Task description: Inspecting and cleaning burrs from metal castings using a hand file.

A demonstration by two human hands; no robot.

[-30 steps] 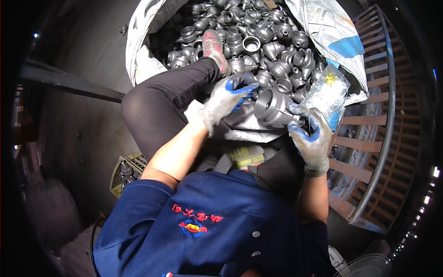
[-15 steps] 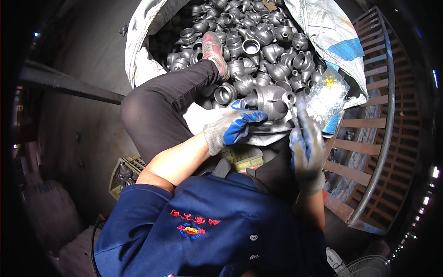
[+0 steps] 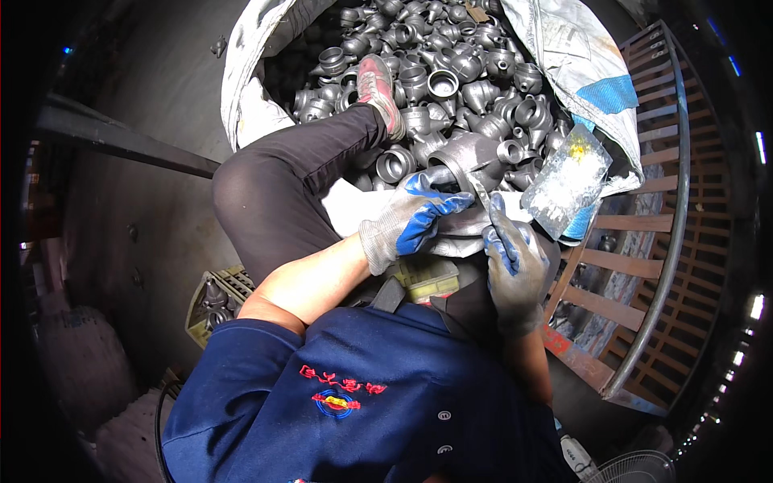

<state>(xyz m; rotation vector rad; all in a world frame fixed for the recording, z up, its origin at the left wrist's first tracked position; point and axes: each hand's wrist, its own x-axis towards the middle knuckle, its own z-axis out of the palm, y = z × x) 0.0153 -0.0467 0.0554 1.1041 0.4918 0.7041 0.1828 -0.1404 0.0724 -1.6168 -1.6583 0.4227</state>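
A large grey metal casting (image 3: 471,154), with a wide round mouth and a narrower neck, is tilted at the near edge of a heap of similar castings (image 3: 419,76). My left hand (image 3: 407,221), in a grey glove with blue coating, is closed on the casting's near left rim. In my gloved right hand (image 3: 515,270) a thin, flat metal tool (image 3: 481,193) is pinched between the fingers. Its tip lies against the casting, close to my left fingertips. The exact kind of tool is not clear, and the casting's underside is hidden.
A white woven sack (image 3: 240,88) surrounds the heap, and my shoe (image 3: 377,84) rests on the castings. A clear plastic bag (image 3: 568,173) lies on the sack's right edge. Right of it stands a slatted metal rack (image 3: 620,262). A yellowish crate (image 3: 197,310) holds castings at left.
My right hand has moved left and toward the casting with the tool. The casting has turned, its neck swinging to the right. My left hand has stayed nearly in place.
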